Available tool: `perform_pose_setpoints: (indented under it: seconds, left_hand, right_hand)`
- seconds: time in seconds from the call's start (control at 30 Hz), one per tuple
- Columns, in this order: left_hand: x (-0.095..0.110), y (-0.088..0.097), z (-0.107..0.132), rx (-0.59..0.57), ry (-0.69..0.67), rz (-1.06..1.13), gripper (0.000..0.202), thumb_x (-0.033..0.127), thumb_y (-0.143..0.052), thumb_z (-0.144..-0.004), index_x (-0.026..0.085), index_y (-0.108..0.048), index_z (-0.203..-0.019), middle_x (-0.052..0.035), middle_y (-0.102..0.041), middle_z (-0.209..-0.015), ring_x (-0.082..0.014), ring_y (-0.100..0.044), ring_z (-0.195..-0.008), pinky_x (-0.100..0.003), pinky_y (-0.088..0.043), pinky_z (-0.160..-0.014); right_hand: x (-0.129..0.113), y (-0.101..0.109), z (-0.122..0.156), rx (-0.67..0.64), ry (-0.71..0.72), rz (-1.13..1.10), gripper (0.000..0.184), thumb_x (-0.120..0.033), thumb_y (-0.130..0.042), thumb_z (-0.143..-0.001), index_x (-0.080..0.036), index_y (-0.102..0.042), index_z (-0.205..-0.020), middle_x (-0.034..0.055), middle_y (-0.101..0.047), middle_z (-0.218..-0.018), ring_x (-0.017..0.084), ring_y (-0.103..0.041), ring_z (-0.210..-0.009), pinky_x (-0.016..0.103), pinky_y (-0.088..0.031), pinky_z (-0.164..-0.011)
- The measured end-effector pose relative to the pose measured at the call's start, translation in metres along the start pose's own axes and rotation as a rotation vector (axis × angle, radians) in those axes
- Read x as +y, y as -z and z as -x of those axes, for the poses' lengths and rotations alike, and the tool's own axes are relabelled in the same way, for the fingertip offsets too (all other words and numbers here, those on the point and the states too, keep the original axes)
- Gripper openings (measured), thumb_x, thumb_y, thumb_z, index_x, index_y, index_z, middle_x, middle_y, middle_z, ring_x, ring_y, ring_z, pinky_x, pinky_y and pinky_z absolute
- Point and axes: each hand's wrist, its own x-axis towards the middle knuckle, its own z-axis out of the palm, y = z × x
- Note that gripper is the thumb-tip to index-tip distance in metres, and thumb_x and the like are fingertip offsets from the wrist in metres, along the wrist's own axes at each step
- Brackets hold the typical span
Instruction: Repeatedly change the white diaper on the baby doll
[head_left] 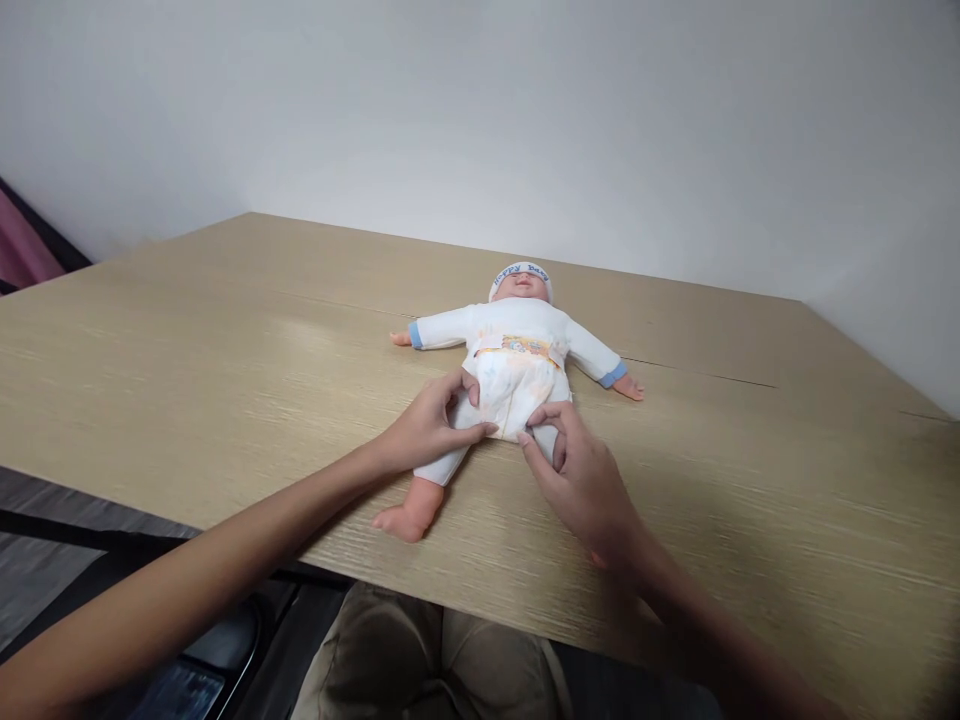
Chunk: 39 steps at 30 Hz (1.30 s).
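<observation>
A baby doll (517, 335) lies on its back on the wooden table (225, 340), head away from me, arms spread. It wears a white suit with blue cuffs, a white cap and a diaper (512, 385). My left hand (431, 425) is closed round the doll's thigh at the diaper's left leg edge. My right hand (581, 480) pinches the diaper's lower right edge and covers the doll's other leg. One bare doll foot (401, 520) points toward me.
The table's near edge runs just in front of my lap (420, 660). A white wall (525, 110) stands behind the table. A dark chair part (217, 640) shows low on the left, and something pink (22, 250) at the far left.
</observation>
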Motion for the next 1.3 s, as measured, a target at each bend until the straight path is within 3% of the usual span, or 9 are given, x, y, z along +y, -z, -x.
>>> perform_pose_setpoints:
  seconds: [0.13,0.3,0.53,0.7,0.8,0.9,1.0,1.13,1.3]
  left_hand:
    - [-0.007,-0.006,0.000,0.051,0.040,0.206,0.053,0.042,-0.088,-0.085,0.026,-0.042,-0.104,0.0013,-0.054,-0.104,-0.0161,-0.054,-0.091,-0.029,-0.047,-0.083]
    - [-0.012,-0.010,0.004,0.163,0.090,0.216,0.061,0.042,-0.095,-0.081,0.025,-0.046,-0.115,-0.0032,-0.060,-0.121,-0.0177,-0.064,-0.103,-0.032,-0.051,-0.091]
    - [0.000,-0.002,0.006,0.039,0.132,0.115,0.042,0.051,-0.090,-0.088,0.021,-0.072,-0.110,-0.0061,-0.077,-0.111,-0.0245,-0.070,-0.100,-0.039,-0.052,-0.090]
    - [0.012,0.004,0.003,-0.089,0.229,0.169,0.037,0.057,-0.080,-0.094,0.022,-0.079,-0.102,-0.0048,-0.078,-0.103,-0.0244,-0.068,-0.094,-0.038,-0.051,-0.083]
    - [0.014,0.004,0.003,-0.075,0.313,0.298,0.037,0.056,-0.082,-0.093,0.023,-0.079,-0.111,-0.0073,-0.080,-0.116,-0.0279,-0.071,-0.105,-0.041,-0.054,-0.090]
    - [0.014,0.002,0.004,-0.056,0.368,0.403,0.039,0.054,-0.083,-0.093,0.024,-0.078,-0.117,-0.0100,-0.081,-0.123,-0.0310,-0.071,-0.112,-0.046,-0.056,-0.096]
    - [0.013,0.002,0.004,-0.054,0.389,0.472,0.041,0.053,-0.083,-0.093,0.023,-0.077,-0.120,-0.0112,-0.081,-0.124,-0.0316,-0.072,-0.112,-0.047,-0.057,-0.096]
    - [0.010,0.003,0.005,-0.063,0.369,0.487,0.039,0.051,-0.082,-0.094,0.023,-0.075,-0.119,-0.0091,-0.080,-0.116,-0.0297,-0.072,-0.109,-0.045,-0.057,-0.095]
    - [0.010,0.003,0.004,-0.044,0.314,0.347,0.038,0.054,-0.080,-0.096,0.022,-0.076,-0.115,-0.0077,-0.079,-0.115,-0.0269,-0.070,-0.104,-0.043,-0.056,-0.093]
  right_hand:
    - [0.006,0.006,-0.003,0.063,-0.072,-0.140,0.028,-0.046,-0.070,-0.097,-0.026,-0.056,-0.112,0.0024,-0.081,-0.094,0.015,-0.053,-0.054,0.032,-0.041,-0.062]
    - [0.009,0.010,-0.002,0.059,-0.092,-0.099,0.029,-0.048,-0.074,-0.096,-0.026,-0.062,-0.112,0.0041,-0.086,-0.102,0.017,-0.056,-0.057,0.033,-0.042,-0.066]
    - [0.007,0.013,-0.003,0.001,0.025,0.034,0.025,-0.046,-0.067,-0.102,-0.024,-0.079,-0.104,0.0024,-0.078,-0.076,0.022,-0.066,-0.062,0.035,-0.042,-0.066]
    - [0.001,0.009,-0.003,-0.023,0.077,0.068,0.022,-0.041,-0.065,-0.103,-0.024,-0.076,-0.093,0.0052,-0.079,-0.091,0.025,-0.070,-0.081,0.035,-0.046,-0.073]
    - [-0.001,0.008,-0.003,-0.016,0.027,0.010,0.024,-0.044,-0.066,-0.103,-0.024,-0.075,-0.093,0.0025,-0.072,-0.082,0.022,-0.064,-0.074,0.034,-0.045,-0.070]
    - [-0.001,0.008,-0.001,-0.005,-0.063,-0.068,0.030,-0.052,-0.067,-0.102,-0.024,-0.075,-0.094,-0.0040,-0.053,-0.065,0.018,-0.049,-0.060,0.032,-0.040,-0.061]
    - [0.002,0.009,-0.001,-0.012,-0.131,-0.118,0.036,-0.059,-0.068,-0.100,-0.023,-0.074,-0.095,-0.0076,-0.039,-0.061,0.016,-0.038,-0.056,0.031,-0.035,-0.057]
    - [0.002,0.010,-0.002,-0.032,-0.141,-0.136,0.037,-0.059,-0.068,-0.099,-0.023,-0.076,-0.099,-0.0081,-0.035,-0.061,0.015,-0.036,-0.056,0.031,-0.031,-0.056]
    - [0.000,0.009,-0.003,-0.027,-0.113,-0.129,0.033,-0.055,-0.069,-0.099,-0.023,-0.075,-0.096,-0.0078,-0.037,-0.061,0.015,-0.037,-0.056,0.030,-0.032,-0.056]
